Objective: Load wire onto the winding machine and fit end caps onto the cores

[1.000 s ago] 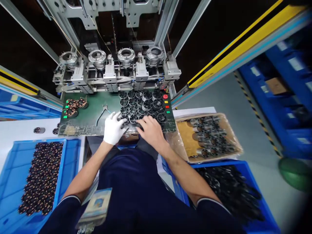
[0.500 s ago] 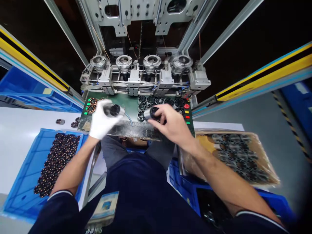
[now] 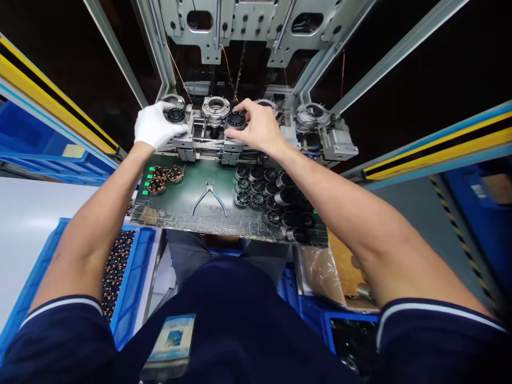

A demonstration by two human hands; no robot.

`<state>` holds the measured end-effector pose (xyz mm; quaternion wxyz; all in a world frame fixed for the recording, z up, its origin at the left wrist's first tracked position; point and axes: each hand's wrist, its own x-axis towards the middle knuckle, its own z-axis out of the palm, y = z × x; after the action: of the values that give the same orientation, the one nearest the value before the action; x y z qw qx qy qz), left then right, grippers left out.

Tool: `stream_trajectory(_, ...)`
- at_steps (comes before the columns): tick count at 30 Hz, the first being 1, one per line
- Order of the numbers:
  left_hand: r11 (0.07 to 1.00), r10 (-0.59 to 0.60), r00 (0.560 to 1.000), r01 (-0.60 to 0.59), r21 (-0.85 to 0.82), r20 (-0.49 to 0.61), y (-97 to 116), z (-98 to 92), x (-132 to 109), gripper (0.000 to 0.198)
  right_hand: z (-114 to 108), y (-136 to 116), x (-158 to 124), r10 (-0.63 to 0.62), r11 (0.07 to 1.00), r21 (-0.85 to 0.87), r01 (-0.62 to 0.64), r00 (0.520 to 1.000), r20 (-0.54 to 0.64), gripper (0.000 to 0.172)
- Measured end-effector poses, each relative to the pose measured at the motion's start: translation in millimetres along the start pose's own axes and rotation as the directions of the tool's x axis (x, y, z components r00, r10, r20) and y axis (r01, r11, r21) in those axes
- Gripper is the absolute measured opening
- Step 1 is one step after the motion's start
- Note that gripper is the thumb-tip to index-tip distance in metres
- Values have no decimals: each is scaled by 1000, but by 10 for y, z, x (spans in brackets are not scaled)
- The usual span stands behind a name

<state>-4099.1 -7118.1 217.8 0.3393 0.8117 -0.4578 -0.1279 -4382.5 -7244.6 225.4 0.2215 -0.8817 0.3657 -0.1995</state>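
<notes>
My left hand (image 3: 154, 126), in a white glove, grips a stator core (image 3: 176, 114) with a black slotted end, thumb and fingers around its sides. It is at the leftmost metal ring holder (image 3: 173, 100) of the winding machine. My bare right hand (image 3: 260, 127) pinches a second black stator core (image 3: 236, 120) in front of the machine, right of the second ring holder (image 3: 216, 105). My right fingers partly cover the third ring holder (image 3: 267, 104). Whether either core touches the machine is unclear.
On the green worktop (image 3: 212, 173) lie pliers (image 3: 209, 196) with spread handles, copper-wound stators (image 3: 157, 185) at left and several bare stator cores (image 3: 258, 186) at right. A blue tray (image 3: 134, 282) of wound stators stands left. Yellow-striped posts (image 3: 440, 141) flank the machine.
Both hands have moved up and away from me, from over the worktop to the machine, each with a stator core. The pliers now show fully. My view has shifted slightly.
</notes>
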Motion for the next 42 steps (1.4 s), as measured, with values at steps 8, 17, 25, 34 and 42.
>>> stream_trajectory(8, 911, 208, 970, -240, -336, -128, 53, -217, 6, 78, -408, -143, -18, -31, 991, 128, 37, 998, -45, 62)
stream_trajectory(17, 872, 287, 946, -322, -369, -147, 186, -218, 164, 89, -369, -227, -47, -65, 968, 230, 98, 987, -148, 50)
stream_trajectory(25, 988, 73, 996, -65, -143, 57, -220, 151, 105, 77, 146, 182, -96, -37, 996, 78, 45, 993, -108, 59)
stream_trajectory(34, 918, 237, 967, -253, -305, -91, 84, 9, -520, 73, 43, -126, -258, -12, 966, 253, 52, 987, -158, 72)
stream_trajectory(42, 724, 347, 938, -255, -641, 19, 848, -279, -1941, 88, -553, -958, -1613, -1, 692, 722, 12, 1000, -16, 80)
